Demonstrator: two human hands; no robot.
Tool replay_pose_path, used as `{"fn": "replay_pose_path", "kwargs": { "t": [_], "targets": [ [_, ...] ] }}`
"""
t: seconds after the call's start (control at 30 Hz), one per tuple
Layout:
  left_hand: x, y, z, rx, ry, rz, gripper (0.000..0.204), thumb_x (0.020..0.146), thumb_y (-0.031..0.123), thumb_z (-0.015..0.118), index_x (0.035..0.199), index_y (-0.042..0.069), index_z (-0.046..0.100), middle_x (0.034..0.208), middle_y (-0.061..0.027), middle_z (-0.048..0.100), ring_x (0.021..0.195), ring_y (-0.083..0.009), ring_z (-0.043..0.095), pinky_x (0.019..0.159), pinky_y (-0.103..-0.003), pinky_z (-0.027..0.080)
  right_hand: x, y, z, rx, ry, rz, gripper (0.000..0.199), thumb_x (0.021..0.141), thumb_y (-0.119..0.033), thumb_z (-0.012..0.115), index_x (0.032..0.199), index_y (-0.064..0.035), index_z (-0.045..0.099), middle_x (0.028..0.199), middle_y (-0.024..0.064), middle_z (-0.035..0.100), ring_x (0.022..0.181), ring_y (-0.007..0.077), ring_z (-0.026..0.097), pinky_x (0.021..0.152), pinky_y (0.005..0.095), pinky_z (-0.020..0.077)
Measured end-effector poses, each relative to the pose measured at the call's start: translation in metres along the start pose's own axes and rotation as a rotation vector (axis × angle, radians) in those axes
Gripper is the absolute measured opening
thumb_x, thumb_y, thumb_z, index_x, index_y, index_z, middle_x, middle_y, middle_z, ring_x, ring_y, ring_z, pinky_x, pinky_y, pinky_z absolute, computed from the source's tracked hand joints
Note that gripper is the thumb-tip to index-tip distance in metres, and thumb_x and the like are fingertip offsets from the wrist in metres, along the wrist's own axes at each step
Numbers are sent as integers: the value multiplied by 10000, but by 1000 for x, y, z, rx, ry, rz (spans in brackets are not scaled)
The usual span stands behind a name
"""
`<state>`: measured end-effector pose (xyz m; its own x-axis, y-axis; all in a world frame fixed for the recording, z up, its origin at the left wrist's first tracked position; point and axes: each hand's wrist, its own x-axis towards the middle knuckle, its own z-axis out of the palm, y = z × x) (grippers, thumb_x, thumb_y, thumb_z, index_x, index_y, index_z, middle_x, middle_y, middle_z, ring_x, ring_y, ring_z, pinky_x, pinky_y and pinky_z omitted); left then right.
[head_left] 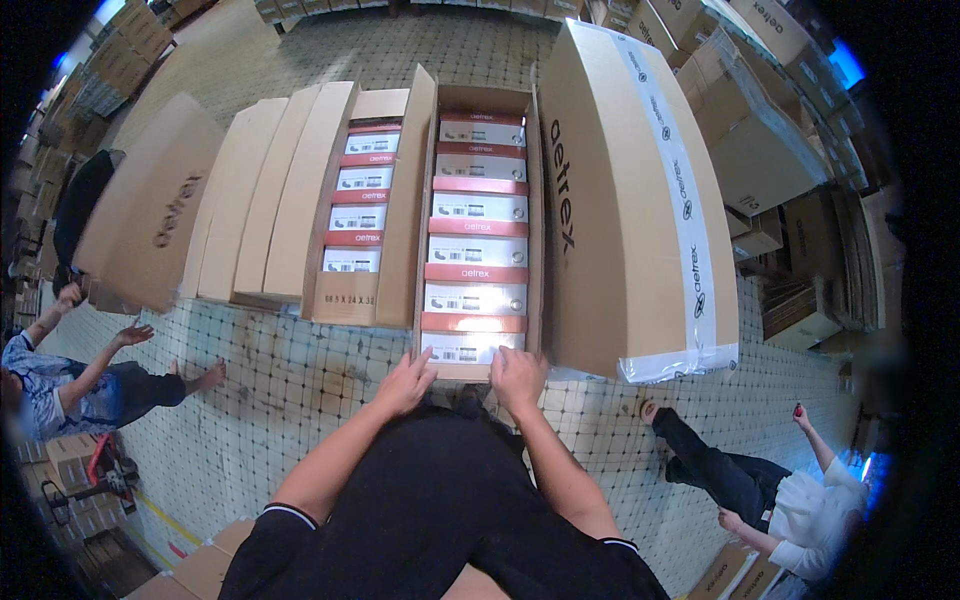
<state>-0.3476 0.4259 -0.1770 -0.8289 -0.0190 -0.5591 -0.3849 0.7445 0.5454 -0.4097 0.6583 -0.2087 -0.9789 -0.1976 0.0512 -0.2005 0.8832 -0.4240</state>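
Observation:
In front of me stands a long, open cardboard carton point(536, 230), holding a row of red-and-white shoe boxes point(480, 206) packed end to end. My left hand point(407, 384) is at its near left corner, fingers bent over the rim beside the nearest shoe box point(462, 348). At the near right corner my right hand point(518, 378) curls over the edge, its fingertips against that same shoe box. Both hands appear closed on the carton's near end; the parts of the fingers inside are hard to make out.
To the right rises a tall taped carton point(640, 200). On the left stand another open carton of shoe boxes point(366, 290) and several further cartons point(250, 200). One person point(80, 375) is at the left, another point(790, 495) at the lower right. A pallet jack point(100, 480) shows lower left.

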Motion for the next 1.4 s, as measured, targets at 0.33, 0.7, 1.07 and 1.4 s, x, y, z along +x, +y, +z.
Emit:
{"fn": "replay_pose_path", "kwargs": {
  "t": [0.33,0.7,1.07,1.4],
  "targets": [
    [68,-66,-117,49,364,61,354,909,276,598,1162,29,604,1161,-213,616,1149,-376,552,989,-446,442,2,-6,-3,-1,-91,34,235,891,-266,576,973,-94,713,909,74,704,930,279,635,978,536,366],
    [156,-146,-150,626,-21,-24,782,724,293,756,1392,75,412,1452,-208,395,1310,-349,437,1092,-468,363,-81,-133,4,154,116,220,243,895,-176,606,1101,-58,657,1005,120,679,966,320,617,911,422,464],
    [110,-142,-204,526,15,356,373,778,334,684,997,34,642,935,-179,692,892,-346,670,793,-453,548,-60,-248,32,239,-43,114,347,869,-133,650,1198,-32,605,1109,171,638,1010,353,600,892,413,480],
    [7,-178,-181,452,520,488,282,719,247,753,934,91,658,1087,-169,579,1105,-308,511,897,-430,426,37,-232,49,-44,-377,-37,761,812,-151,714,1465,-94,327,1167,207,544,1036,375,580,882,456,490]
  ]
}}
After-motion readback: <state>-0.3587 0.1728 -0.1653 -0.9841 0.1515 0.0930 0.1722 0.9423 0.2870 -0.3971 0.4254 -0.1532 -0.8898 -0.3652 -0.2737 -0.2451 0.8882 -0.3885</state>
